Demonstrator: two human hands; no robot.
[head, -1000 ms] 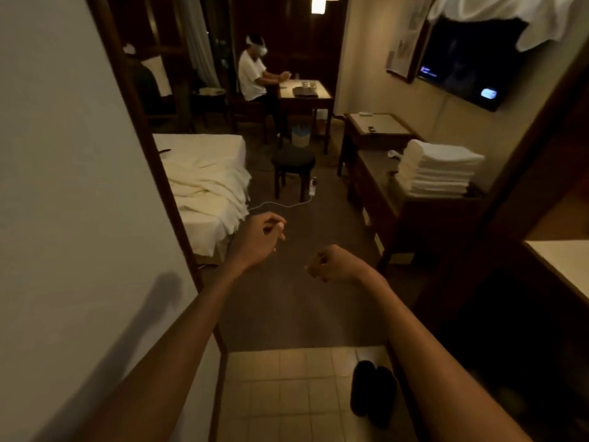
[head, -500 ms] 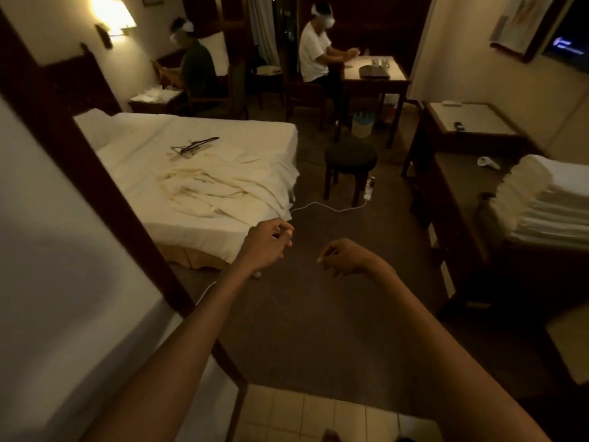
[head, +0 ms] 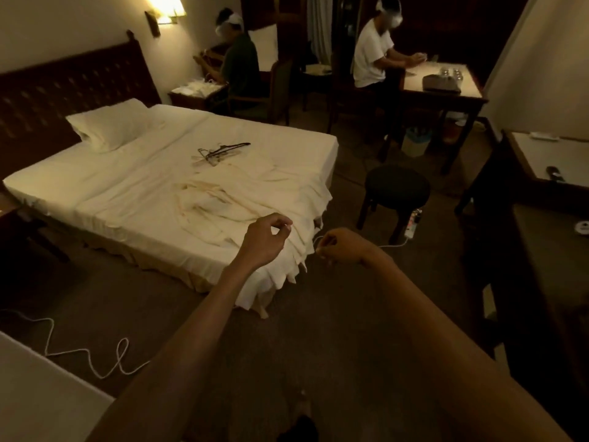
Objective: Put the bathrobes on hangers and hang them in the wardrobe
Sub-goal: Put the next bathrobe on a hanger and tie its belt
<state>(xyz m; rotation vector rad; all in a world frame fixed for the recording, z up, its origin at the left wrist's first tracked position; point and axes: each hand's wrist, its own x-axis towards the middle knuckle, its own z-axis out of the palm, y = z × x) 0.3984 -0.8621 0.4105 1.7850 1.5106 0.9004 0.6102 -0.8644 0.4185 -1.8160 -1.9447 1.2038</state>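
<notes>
Both hands are empty, fingers loosely curled: left hand [head: 264, 240] and right hand [head: 341, 247] hover near the corner of the bed [head: 95, 189]. Just beyond them the bathrobes [head: 210, 204] lie crumpled on the sheet, with the hangers [head: 223, 150] farther up. The step looks like fetching. The next move calls for gripping 1 robe by its collar and taking 1 hanger.

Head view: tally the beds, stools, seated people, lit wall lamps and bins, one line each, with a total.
Bed: 1
Stool: 1
Seated people: 2, one in a dark top, one in a white top
Lit wall lamp: 1
Bin: 1
Total: 6
</notes>
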